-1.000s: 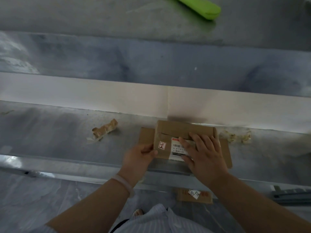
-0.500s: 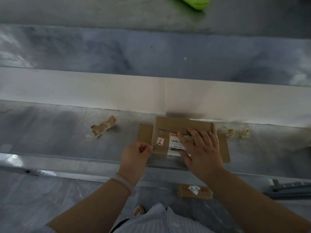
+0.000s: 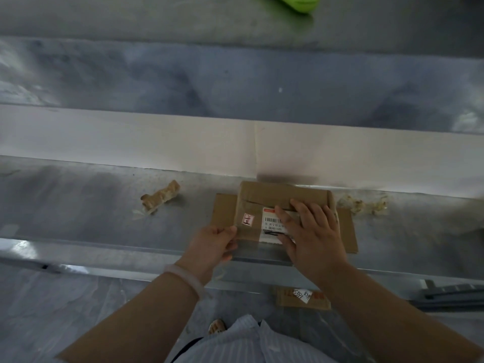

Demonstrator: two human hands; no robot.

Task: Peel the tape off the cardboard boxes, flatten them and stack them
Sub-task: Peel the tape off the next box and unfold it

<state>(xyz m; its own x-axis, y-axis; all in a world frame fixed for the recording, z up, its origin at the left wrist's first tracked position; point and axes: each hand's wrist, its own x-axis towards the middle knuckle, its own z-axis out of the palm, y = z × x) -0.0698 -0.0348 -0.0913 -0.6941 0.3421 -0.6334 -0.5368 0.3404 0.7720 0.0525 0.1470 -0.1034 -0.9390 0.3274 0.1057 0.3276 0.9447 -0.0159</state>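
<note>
Now, box (image 3: pixel 262 199): small and brown, lying on a flattened cardboard sheet (image 3: pixel 347 231) at the near edge of the bench (image 3: pixel 78 205), its long axis running left to right.
Right hand (image 3: pixel 313 231): flat on the box's top, fingers spread, pinning it.
Left hand (image 3: pixel 213 244): pinching the box's near-left corner; I cannot confirm tape between the fingertips.
Next pull: I judge leftward, away from the pinning hand.

Matt brown cardboard box (image 3: pixel 277 197) lies on a dull, brushed-metal table (image 3: pixel 78 205).
</note>
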